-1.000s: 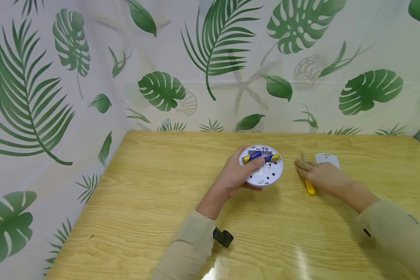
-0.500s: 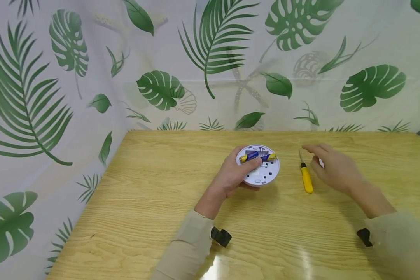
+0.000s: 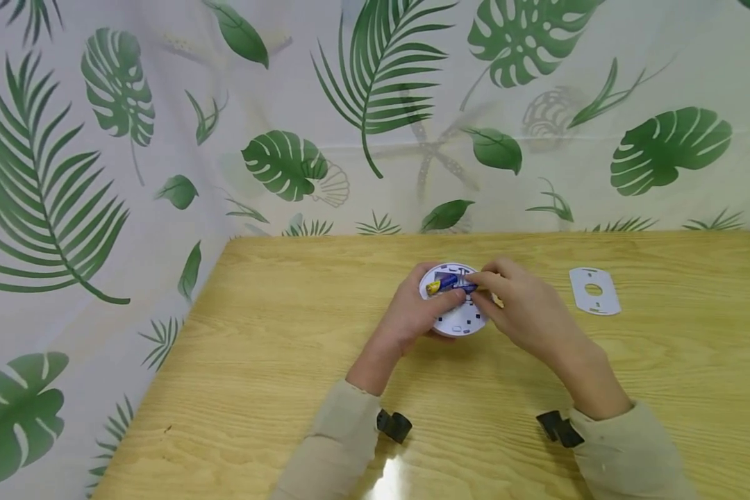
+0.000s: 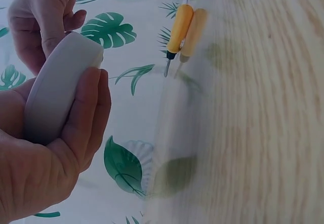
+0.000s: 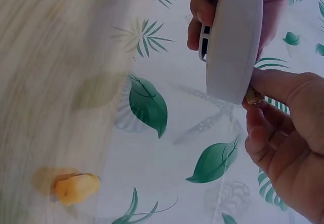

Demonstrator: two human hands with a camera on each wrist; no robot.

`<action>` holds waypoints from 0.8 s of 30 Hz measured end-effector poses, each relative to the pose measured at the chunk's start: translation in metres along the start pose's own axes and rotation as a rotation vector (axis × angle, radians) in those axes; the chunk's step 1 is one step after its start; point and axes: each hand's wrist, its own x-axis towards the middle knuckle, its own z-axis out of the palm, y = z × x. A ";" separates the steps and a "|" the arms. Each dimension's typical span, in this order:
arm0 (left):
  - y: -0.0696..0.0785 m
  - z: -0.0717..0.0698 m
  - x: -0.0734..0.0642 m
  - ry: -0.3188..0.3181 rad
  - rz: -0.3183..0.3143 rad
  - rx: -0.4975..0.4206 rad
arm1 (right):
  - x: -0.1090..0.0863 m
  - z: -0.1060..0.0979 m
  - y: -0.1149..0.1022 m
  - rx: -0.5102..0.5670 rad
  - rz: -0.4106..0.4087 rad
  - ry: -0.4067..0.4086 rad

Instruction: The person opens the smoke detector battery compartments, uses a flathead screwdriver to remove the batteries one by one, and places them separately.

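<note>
My left hand grips a round white smoke detector by its side, back face up, with the thumb lying across that face. Two blue-and-yellow batteries lie at its battery compartment; the left battery sits at a slant. Fingertips of my right hand pinch the right-hand battery, whose end shows between thumb and finger in the right wrist view. How deep either battery sits is hard to tell. The left wrist view shows mostly the smooth outer side of the detector.
A white mounting plate with a centre hole lies to the right on the wooden table. The yellow-handled screwdriver lies on the table, hidden in the head view by my right hand. A leaf-patterned cloth hangs behind.
My right hand has left the screwdriver and plate, moving left to the detector, and now pinches the right battery. My left hand keeps its hold, nearly still.
</note>
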 end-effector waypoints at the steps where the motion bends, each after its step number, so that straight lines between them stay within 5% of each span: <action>1: 0.000 0.001 -0.001 -0.004 -0.001 0.001 | -0.001 0.000 0.001 0.006 0.004 -0.011; 6: 0.001 0.001 -0.002 0.009 -0.014 0.017 | -0.006 -0.006 0.015 0.074 0.045 0.019; 9: 0.001 -0.001 0.000 0.035 -0.017 0.023 | -0.012 -0.017 0.031 0.107 0.145 0.004; 17: 0.001 -0.004 0.002 0.039 -0.034 0.014 | -0.042 -0.042 0.090 0.151 0.417 -0.352; 24: 0.002 0.001 0.003 0.012 -0.022 0.020 | -0.068 -0.042 0.125 0.077 0.399 -0.499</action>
